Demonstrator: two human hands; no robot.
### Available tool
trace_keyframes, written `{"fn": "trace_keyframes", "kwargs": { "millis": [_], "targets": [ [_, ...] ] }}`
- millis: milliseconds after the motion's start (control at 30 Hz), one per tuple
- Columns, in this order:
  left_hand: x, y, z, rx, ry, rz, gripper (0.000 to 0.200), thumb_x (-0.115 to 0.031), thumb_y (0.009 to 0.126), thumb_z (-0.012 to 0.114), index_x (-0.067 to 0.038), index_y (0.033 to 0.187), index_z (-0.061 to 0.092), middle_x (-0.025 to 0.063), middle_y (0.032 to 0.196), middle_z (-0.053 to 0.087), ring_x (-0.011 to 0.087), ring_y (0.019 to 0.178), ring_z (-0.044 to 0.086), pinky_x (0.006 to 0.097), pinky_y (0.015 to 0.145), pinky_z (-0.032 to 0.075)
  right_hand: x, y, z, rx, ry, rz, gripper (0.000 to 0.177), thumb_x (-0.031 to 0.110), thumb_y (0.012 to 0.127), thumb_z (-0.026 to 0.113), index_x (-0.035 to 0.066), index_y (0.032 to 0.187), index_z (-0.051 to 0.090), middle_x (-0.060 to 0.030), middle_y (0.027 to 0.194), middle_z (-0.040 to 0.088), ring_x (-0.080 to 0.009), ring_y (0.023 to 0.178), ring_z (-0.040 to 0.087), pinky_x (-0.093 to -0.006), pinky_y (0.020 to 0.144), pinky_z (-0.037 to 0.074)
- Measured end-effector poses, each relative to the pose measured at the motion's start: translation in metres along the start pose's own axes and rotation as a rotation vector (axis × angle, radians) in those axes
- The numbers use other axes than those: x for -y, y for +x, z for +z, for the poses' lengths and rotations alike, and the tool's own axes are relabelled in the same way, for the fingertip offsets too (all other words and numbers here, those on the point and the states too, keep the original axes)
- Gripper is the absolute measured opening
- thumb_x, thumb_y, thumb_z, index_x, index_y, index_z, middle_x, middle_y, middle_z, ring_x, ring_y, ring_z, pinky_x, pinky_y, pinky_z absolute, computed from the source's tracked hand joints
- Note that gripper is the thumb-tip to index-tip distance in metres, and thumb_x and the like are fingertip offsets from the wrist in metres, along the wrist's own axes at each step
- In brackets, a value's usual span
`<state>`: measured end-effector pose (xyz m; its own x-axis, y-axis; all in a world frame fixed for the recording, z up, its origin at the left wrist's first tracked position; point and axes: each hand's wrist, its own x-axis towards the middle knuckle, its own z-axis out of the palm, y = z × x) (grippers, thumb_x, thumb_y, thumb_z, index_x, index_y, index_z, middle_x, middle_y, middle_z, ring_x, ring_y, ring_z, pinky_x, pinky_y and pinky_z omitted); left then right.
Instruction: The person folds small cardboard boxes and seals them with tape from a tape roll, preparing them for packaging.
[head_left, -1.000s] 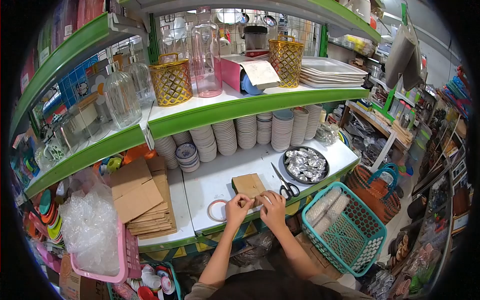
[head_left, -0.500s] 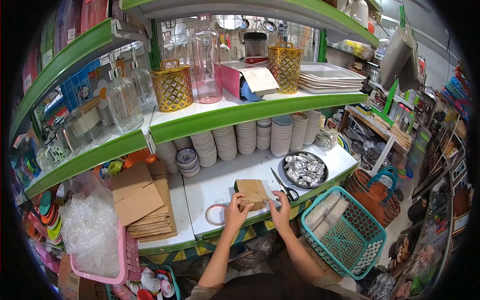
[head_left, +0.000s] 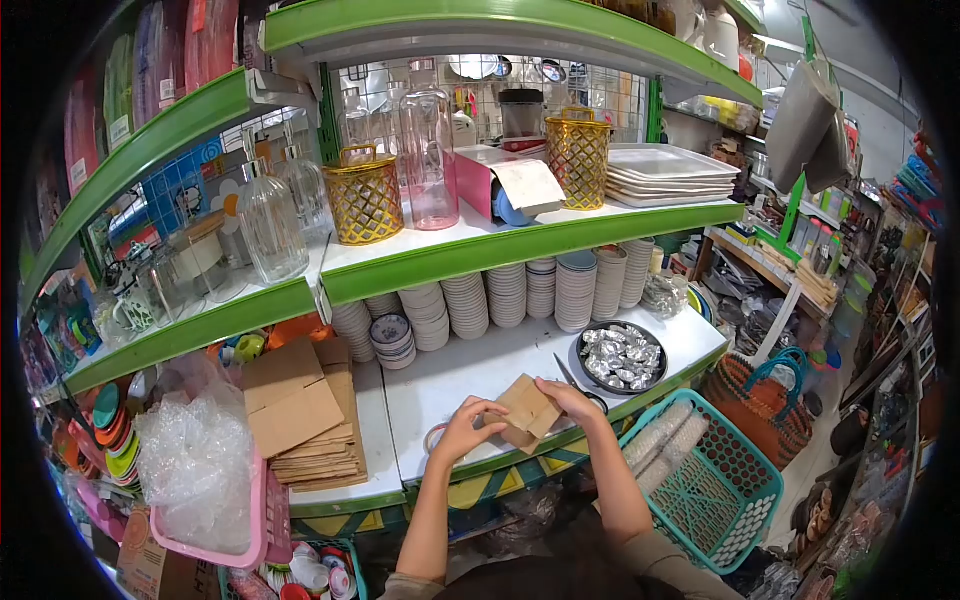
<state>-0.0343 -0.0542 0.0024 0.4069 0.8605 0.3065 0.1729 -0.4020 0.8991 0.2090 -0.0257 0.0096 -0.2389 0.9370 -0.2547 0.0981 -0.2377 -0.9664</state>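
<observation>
A small brown cardboard box is tilted up off the white shelf, held between both hands. My left hand grips its left edge with curled fingers. My right hand holds its upper right side. A roll of clear tape lies on the shelf just left of my left hand. Scissors lie behind my right hand, partly hidden by it.
A dark dish of foil-wrapped pieces sits right of the box. Stacks of white bowls line the shelf's back. Flattened cardboard lies left. A teal basket hangs at right, and a pink basket with bubble wrap at left.
The box lay flat on the shelf with both hands at its near edge; now both hands have lifted and tilted it. The view has shifted slightly down and right.
</observation>
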Motion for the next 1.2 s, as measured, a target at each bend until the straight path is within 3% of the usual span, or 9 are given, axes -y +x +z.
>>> {"fn": "trace_keyframes", "kwargs": {
  "millis": [167, 200, 300, 400, 467, 633, 700, 933, 1200],
  "targets": [
    [0.004, 0.008, 0.003, -0.256, 0.11, 0.112, 0.033, -0.018, 0.077, 0.074, -0.012, 0.108, 0.065, 0.0033, 0.107, 0.061, 0.0211, 0.104, 0.05, 0.0347, 0.095, 0.039, -0.002, 0.005, 0.014, -0.071, 0.207, -0.13, 0.054, 0.044, 0.097, 0.044, -0.002, 0.123, 0.052, -0.0117, 0.119, 0.059, -0.0185, 0.108, 0.054, -0.0288, 0.094, 0.039],
    [0.005, 0.01, 0.005, -0.303, 0.131, 0.153, 0.04, -0.021, 0.079, 0.072, -0.01, 0.116, 0.059, 0.0068, 0.113, 0.057, 0.0234, 0.108, 0.049, 0.0369, 0.094, 0.04, -0.006, 0.005, 0.016, -0.137, 0.231, -0.176, 0.053, 0.043, 0.097, 0.044, -0.002, 0.124, 0.051, -0.0115, 0.118, 0.059, -0.0184, 0.108, 0.054, -0.0288, 0.096, 0.038],
    [0.01, 0.011, 0.021, -0.503, 0.081, 0.056, 0.049, -0.026, 0.082, 0.071, -0.008, 0.124, 0.053, 0.0103, 0.121, 0.05, 0.0254, 0.111, 0.051, 0.0385, 0.09, 0.044, -0.013, 0.011, 0.019, -0.244, 0.214, -0.314, 0.051, 0.041, 0.098, 0.044, -0.001, 0.126, 0.05, -0.0112, 0.119, 0.057, -0.018, 0.111, 0.051, -0.0286, 0.098, 0.036],
    [0.015, 0.016, 0.031, -0.465, -0.125, -0.122, 0.059, -0.025, 0.084, 0.07, -0.004, 0.132, 0.044, 0.0131, 0.13, 0.047, 0.0263, 0.113, 0.052, 0.038, 0.088, 0.048, -0.016, 0.01, 0.024, -0.321, 0.164, -0.48, 0.05, 0.04, 0.098, 0.044, 0.001, 0.128, 0.047, -0.0107, 0.121, 0.055, -0.0167, 0.114, 0.047, -0.0282, 0.098, 0.034],
    [0.015, 0.016, 0.036, -0.461, -0.155, -0.099, 0.06, -0.023, 0.083, 0.071, -0.003, 0.132, 0.043, 0.0132, 0.131, 0.047, 0.0254, 0.113, 0.052, 0.0368, 0.087, 0.05, -0.018, 0.007, 0.025, -0.34, 0.124, -0.586, 0.05, 0.037, 0.098, 0.046, 0.002, 0.134, 0.041, -0.0109, 0.127, 0.05, -0.0175, 0.118, 0.043, -0.0288, 0.1, 0.031],
    [0.017, 0.015, 0.041, -0.471, -0.198, -0.047, 0.063, -0.013, 0.081, 0.073, 0.001, 0.133, 0.042, 0.0143, 0.131, 0.047, 0.0243, 0.115, 0.052, 0.0345, 0.085, 0.053, -0.028, -0.001, 0.02, -0.223, 0.192, -0.513, 0.054, 0.028, 0.094, 0.055, 0.003, 0.138, 0.036, -0.0118, 0.13, 0.048, -0.0203, 0.122, 0.043, -0.0309, 0.104, 0.029],
    [0.015, 0.014, 0.04, -0.444, -0.248, -0.057, 0.062, -0.008, 0.079, 0.074, 0.001, 0.132, 0.044, 0.0147, 0.127, 0.052, 0.0237, 0.115, 0.052, 0.0352, 0.087, 0.054, -0.033, -0.004, 0.015, -0.121, 0.162, -0.594, 0.053, 0.02, 0.093, 0.056, 0.008, 0.14, 0.033, -0.0116, 0.13, 0.047, -0.0218, 0.121, 0.044, -0.0323, 0.102, 0.033],
    [0.012, 0.004, 0.037, -0.405, -0.123, -0.047, 0.059, -0.008, 0.077, 0.075, -0.001, 0.129, 0.05, 0.0153, 0.119, 0.057, 0.022, 0.115, 0.053, 0.0366, 0.089, 0.052, -0.047, -0.005, 0.002, -0.021, 0.218, -0.458, 0.059, 0.01, 0.088, 0.061, 0.007, 0.14, 0.033, -0.0111, 0.133, 0.046, -0.023, 0.123, 0.043, -0.0342, 0.103, 0.033],
    [0.028, 0.002, 0.047, -0.315, 0.156, 0.018, 0.08, -0.017, 0.084, 0.069, -0.001, 0.143, 0.018, 0.021, 0.137, 0.039, 0.0294, 0.128, 0.042, 0.038, 0.107, 0.033, -0.053, -0.006, 0.0, 0.027, 0.162, -0.497, 0.057, 0.01, 0.089, 0.059, 0.007, 0.14, 0.034, -0.0114, 0.138, 0.041, -0.024, 0.13, 0.038, -0.0358, 0.107, 0.031]
  ]
}}
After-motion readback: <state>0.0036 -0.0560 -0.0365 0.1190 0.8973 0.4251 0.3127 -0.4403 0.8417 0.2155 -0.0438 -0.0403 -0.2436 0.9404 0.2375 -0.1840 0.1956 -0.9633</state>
